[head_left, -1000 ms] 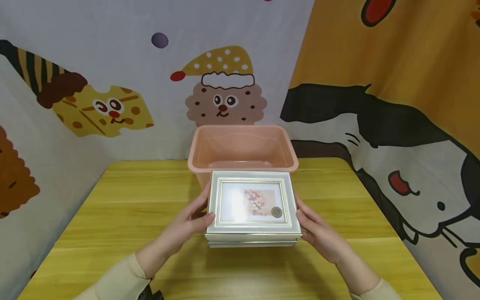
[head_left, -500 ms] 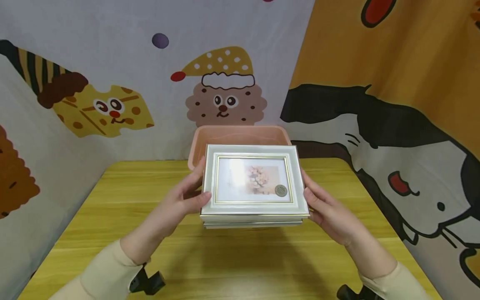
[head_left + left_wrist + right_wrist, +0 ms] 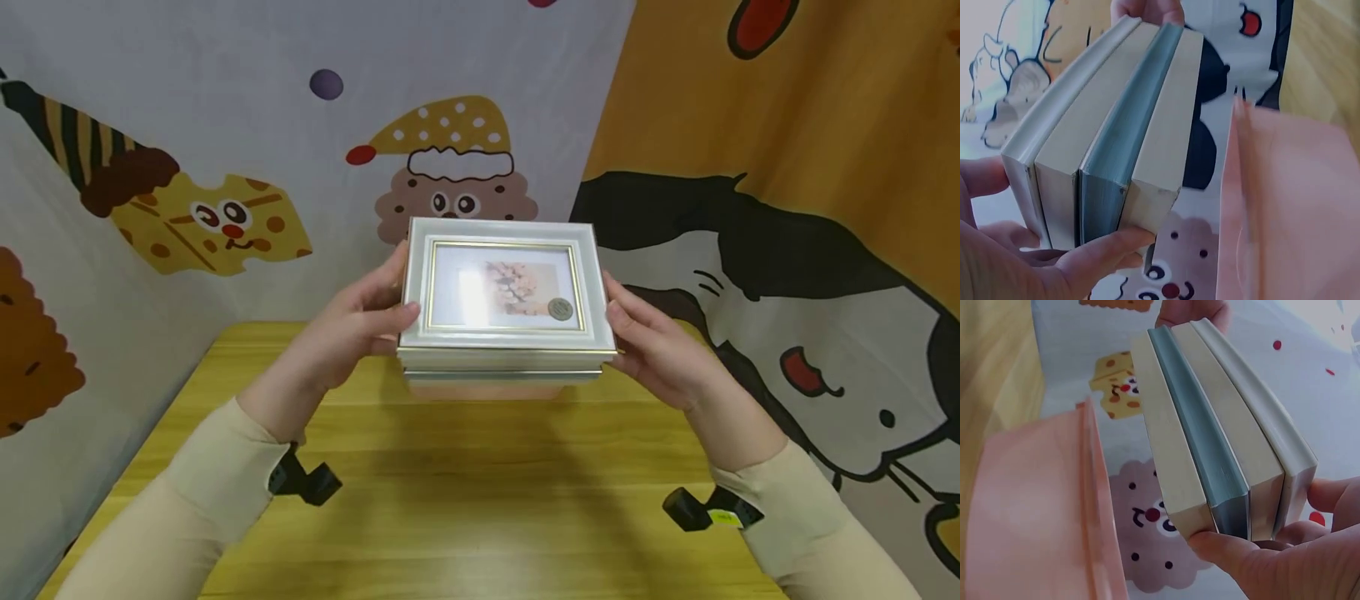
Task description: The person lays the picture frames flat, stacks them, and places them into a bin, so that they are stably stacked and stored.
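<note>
A stack of picture frames point(image 3: 513, 340) is held level in the air between both hands. The top frame is white with a gold inner line, a pink blossom print and a round coin-like mark. My left hand point(image 3: 348, 325) grips the stack's left end, thumb at the upper edge. At the right end my right hand point(image 3: 663, 346) grips it the same way. Both wrist views show the stack's side in white, cream and blue-grey layers point(image 3: 1129, 144). Beyond and below the stack stands a pink plastic bin point(image 3: 1035, 512), mostly hidden by it in the head view.
The bin stands on a yellow wood-grain table point(image 3: 480, 500), by its far edge. A cartoon-printed cloth point(image 3: 247, 100) hangs behind and along the sides. Each wrist carries a small black camera mount point(image 3: 307, 479).
Both hands have raised the stack and moved it forward, from in front of the bin to above it. It now covers nearly all of the bin in the head view.
</note>
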Demonstrator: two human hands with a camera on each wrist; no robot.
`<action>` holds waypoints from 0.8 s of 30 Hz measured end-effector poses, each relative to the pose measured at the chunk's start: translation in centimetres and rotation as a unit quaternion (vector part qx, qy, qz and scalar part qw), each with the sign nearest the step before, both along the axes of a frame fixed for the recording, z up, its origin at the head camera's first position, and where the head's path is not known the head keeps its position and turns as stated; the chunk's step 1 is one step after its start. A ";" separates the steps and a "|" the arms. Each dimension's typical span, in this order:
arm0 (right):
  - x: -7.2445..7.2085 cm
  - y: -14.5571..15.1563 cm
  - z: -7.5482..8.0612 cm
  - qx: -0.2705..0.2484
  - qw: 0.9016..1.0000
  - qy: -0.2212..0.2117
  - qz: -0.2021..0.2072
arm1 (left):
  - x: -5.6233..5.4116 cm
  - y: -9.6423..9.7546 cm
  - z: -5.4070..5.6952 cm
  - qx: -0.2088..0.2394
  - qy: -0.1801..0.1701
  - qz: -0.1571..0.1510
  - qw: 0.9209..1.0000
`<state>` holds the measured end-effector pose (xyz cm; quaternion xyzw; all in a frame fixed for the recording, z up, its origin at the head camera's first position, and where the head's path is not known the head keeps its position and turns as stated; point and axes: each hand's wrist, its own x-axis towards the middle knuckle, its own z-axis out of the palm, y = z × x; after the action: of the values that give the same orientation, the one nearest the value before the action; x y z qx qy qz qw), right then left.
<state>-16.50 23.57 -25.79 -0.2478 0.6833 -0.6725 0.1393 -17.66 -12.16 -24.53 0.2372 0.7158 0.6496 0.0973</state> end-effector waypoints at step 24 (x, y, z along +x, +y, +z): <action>-10.4 -1.5 1.0 0.006 0.993 -0.113 -0.036 | -8.5 0.2 0.7 -0.008 -0.095 0.051 0.994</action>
<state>-26.90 22.12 -24.81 -0.1444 0.6754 -0.6970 0.1928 -26.16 -11.95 -23.85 0.1369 0.7196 0.6677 0.1330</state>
